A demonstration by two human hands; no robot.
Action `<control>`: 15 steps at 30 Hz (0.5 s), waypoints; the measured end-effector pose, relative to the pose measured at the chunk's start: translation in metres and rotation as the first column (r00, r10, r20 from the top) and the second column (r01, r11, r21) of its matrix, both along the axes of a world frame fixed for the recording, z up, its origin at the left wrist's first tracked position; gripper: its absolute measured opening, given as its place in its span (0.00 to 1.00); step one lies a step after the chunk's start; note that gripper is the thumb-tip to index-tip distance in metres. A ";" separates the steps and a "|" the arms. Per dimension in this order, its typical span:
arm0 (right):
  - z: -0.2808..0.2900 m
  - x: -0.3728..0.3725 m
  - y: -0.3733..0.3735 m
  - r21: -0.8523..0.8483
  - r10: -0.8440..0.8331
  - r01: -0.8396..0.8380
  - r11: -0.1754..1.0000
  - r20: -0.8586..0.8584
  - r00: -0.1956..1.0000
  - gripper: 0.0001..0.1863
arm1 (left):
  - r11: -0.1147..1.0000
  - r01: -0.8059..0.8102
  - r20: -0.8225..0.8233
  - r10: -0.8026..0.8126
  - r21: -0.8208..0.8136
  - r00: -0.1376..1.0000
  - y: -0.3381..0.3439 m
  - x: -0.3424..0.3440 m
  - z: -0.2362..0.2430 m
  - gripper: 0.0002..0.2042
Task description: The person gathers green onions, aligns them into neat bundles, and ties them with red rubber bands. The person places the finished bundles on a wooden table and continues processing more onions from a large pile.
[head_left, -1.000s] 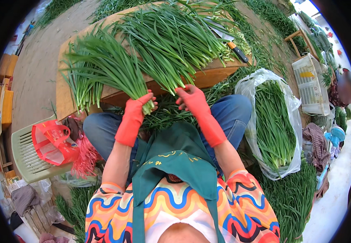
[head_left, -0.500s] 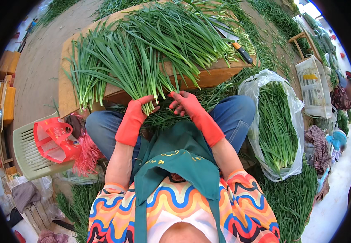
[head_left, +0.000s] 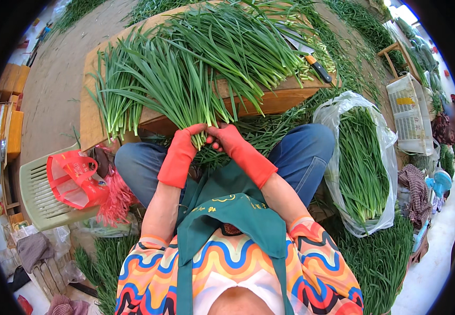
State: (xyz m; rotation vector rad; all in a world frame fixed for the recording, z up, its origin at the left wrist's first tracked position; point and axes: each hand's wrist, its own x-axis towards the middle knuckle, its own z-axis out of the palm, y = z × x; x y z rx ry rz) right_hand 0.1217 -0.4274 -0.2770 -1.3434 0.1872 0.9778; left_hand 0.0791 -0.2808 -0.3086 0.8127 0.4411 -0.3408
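A bunch of Chinese chives lies over the near edge of the wooden table, its pale stem ends pointing toward me. Gloved in red rubber, my left hand is closed round the stems just above their cut ends. My right hand, in a matching glove, meets it from the right, fingers bent and pinching at the chives' stems. Exactly which stems it holds is partly hidden by the glove. More chives are heaped behind, and a smaller bunch rests to the left.
A knife with a black and orange handle lies at the table's right. Beside my right knee stands a clear plastic bag full of chives. On my left, a pale green stool bears a red bag and red strips.
My right hand has moved left and closed in against the stems beside my left hand. Its fingers were bent and apart from the bunch's ends before. The view has shifted slightly.
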 end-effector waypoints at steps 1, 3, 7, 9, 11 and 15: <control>-0.001 0.000 -0.001 0.002 -0.028 0.028 1.000 0.003 1.000 0.11 | 0.999 0.029 0.026 -0.028 -0.022 0.999 -0.005 0.002 0.014 0.12; -0.002 0.000 -0.004 0.004 -0.082 0.082 0.997 0.009 0.997 0.10 | 0.988 -0.153 -0.012 0.154 0.027 0.988 -0.017 -0.001 0.024 0.08; -0.013 -0.004 -0.008 0.037 -0.034 0.038 0.999 -0.090 0.995 0.09 | 0.960 -0.243 -0.042 0.251 0.137 0.967 -0.017 -0.001 0.004 0.09; -0.017 -0.002 -0.017 -0.081 0.009 -0.012 0.997 -0.036 0.999 0.10 | 0.958 -0.213 -0.044 0.226 0.193 0.973 -0.017 -0.001 -0.002 0.12; -0.030 0.004 -0.037 -0.338 0.134 -0.108 0.935 0.055 0.990 0.11 | 0.950 -0.299 -0.081 0.307 0.091 0.948 -0.022 -0.001 0.025 0.12; -0.030 0.017 -0.075 -0.612 0.575 -0.389 0.689 0.135 0.807 0.23 | 0.962 -0.220 -0.114 0.240 0.164 0.964 -0.008 -0.005 0.037 0.13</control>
